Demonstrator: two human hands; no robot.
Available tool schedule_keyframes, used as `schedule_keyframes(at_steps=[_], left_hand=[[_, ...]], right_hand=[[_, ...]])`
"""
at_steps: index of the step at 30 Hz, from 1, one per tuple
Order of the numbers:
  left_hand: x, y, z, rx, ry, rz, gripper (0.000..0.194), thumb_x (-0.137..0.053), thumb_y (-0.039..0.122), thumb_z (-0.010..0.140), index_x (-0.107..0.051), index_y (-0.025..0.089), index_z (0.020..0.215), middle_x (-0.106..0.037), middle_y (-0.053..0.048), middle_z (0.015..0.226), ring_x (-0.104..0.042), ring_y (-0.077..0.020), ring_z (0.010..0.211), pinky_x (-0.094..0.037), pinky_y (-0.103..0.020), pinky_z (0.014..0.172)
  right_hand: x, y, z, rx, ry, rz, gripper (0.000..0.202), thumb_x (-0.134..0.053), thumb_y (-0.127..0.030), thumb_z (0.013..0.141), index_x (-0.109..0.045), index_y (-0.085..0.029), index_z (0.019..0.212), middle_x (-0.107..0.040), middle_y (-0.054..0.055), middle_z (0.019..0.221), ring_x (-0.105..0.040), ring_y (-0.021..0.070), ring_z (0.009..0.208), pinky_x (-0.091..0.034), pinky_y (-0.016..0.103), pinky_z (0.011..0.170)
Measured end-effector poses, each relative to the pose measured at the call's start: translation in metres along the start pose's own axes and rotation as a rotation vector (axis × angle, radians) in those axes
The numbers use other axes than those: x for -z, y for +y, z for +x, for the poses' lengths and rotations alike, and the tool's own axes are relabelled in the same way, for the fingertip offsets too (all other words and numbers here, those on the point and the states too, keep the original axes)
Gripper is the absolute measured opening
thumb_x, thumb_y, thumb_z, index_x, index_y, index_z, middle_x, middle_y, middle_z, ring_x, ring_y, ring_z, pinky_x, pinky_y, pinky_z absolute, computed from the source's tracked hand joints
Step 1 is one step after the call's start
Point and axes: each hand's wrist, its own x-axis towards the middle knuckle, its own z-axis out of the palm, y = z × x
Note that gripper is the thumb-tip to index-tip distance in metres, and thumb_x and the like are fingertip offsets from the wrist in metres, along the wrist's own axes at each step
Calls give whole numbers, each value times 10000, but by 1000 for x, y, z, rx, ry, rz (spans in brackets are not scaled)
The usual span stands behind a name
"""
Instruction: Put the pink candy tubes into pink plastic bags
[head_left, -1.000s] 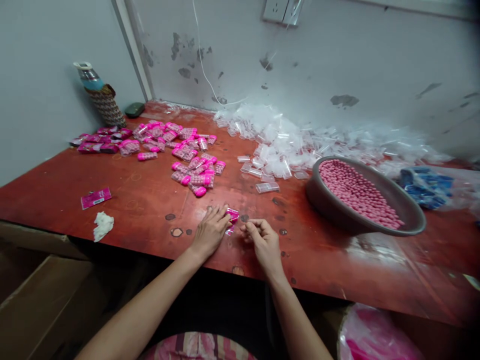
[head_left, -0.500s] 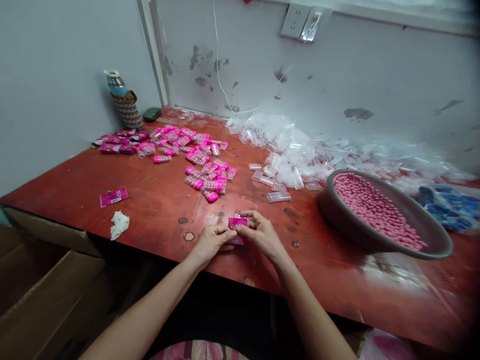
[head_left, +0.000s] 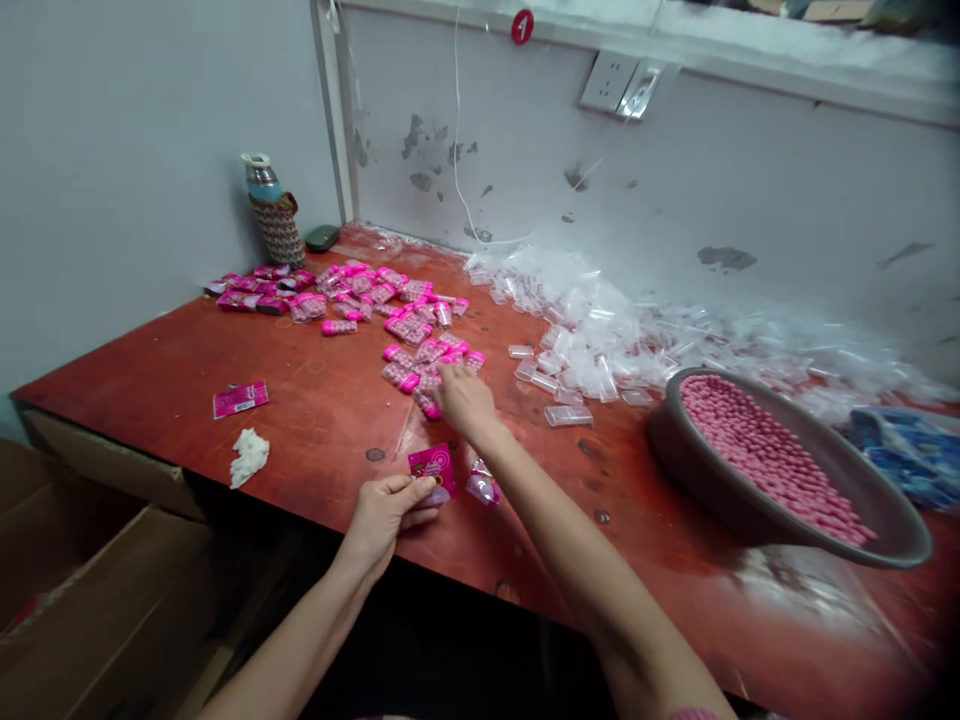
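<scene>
Pink packet (head_left: 439, 470): pinched in the left hand (head_left: 381, 515) between thumb and fingers, its printed face toward the camera, above the near edge of the desk (head_left: 322, 385).
Right hand: at the near end of the pink-capped containers (head_left: 409, 325), fingers bent down over them; whether they have closed on one, I cannot tell.
Nearest container (head_left: 426, 401): just left of the right fingertips, beyond the pink packet; its long axis slants, cap end toward the near right.
Nearer hand: the right one; the left is well apart, closer to the body.
Shiny pouch (head_left: 482, 487): on the desk, right of the pink packet, beside the right forearm.
Bowl of pink beads (head_left: 701, 490): well to the right of both hands.
Clear cases (head_left: 568, 415): beyond the right forearm, heaped toward the wall.
</scene>
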Motion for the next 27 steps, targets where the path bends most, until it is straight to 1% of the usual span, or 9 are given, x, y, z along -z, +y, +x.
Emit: schedule_keyframes(at_steps=[3, 6, 12, 16, 18, 20, 21, 24, 27], left_hand=[[4, 3, -1, 18, 38, -30, 172, -715, 236, 590, -653, 82, 635, -650, -69, 637, -612, -130, 584, -524, -202, 538], [10, 5, 0, 34, 51, -85, 160, -722, 214, 580, -639, 83, 620, -643, -58, 632, -601, -121, 569, -526, -204, 524], [8, 4, 4, 59, 44, -212, 131, -695, 191, 621, -621, 91, 663, -638, -49, 631, -598, -118, 557, -534, -219, 513], [0, 5, 8, 65, 20, -235, 93, -661, 150, 655, -624, 84, 709, -655, -70, 678, -619, -136, 600, -540, -230, 535], [-4, 6, 10, 72, 32, -241, 70, -640, 134, 673, -623, 78, 711, -661, -83, 687, -627, -144, 613, -541, -235, 543], [-9, 7, 12, 80, 51, -263, 48, -627, 121, 682, -617, 77, 698, -663, -86, 677, -631, -150, 611, -543, -245, 548], [-11, 7, 13, 82, 58, -279, 40, -625, 116, 683, -612, 79, 691, -663, -83, 671, -632, -151, 610, -545, -253, 552], [-17, 6, 15, 86, 64, -323, 37, -621, 113, 689, -596, 87, 683, -661, -70, 664, -632, -149, 602, -547, -270, 558], [-22, 4, 16, 86, 65, -368, 40, -612, 119, 703, -591, 92, 723, -660, -61, 667, -632, -147, 597, -547, -274, 557]], right_hand=[[-10, -3, 11, 94, -40, -47, 265, -389, -257, 852, -495, -130, 1059, -555, 144, 1064, -436, 255, 1034, -311, 382, 864], [-10, 11, -1, 155, -72, -62, 292, -351, -153, 847, -470, -152, 1114, -542, 132, 1082, -448, 242, 1016, -302, 387, 867], [4, 80, -56, 206, -112, -53, 347, -373, -69, 802, -475, -161, 1120, -493, 112, 1179, -429, 198, 1085, -242, 379, 955], [4, 123, -94, 301, -117, 48, 428, -291, -5, 784, -462, -176, 1138, -425, 92, 1279, -308, 169, 1222, -182, 414, 1004], [6, 131, -106, 170, -10, 81, 431, -277, -29, 794, -409, -150, 1187, -426, 116, 1273, -327, 173, 1213, -245, 394, 982], [9, 128, -111, -55, 98, 94, 381, -300, -119, 827, -380, -133, 1199, -490, 136, 1190, -445, 189, 1112, -342, 361, 908], [11, 123, -111, -163, 111, 85, 346, -328, -193, 840, -401, -140, 1174, -529, 133, 1127, -500, 203, 1038, -383, 351, 854], [13, 99, -107, -376, -7, 7, 381, -412, -455, 797, -504, -169, 1031, -584, 127, 993, -570, 256, 883, -431, 360, 721], [10, 82, -99, -500, -84, -11, 455, -473, -526, 728, -547, -137, 952, -595, 178, 949, -586, 316, 830, -428, 401, 672]])
